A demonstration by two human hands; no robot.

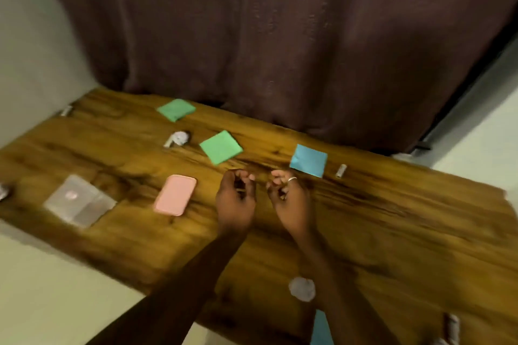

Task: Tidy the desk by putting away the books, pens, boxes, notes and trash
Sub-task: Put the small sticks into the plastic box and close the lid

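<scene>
I'm hovering my left hand [236, 199] and right hand [288, 196] together, loosely curled, gripping nothing, the pink box [175, 194] at nine o'clock lying lengthwise toward one.

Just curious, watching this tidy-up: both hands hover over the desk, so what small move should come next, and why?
Probably the right hand reaches forward for the blue note: the note lies flat just beyond that hand, which seems empty.

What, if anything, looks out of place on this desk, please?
Loose notes lie askew across the desk: far green note, near green note, blue note. A crumpled paper ball sits near the front edge.
</scene>
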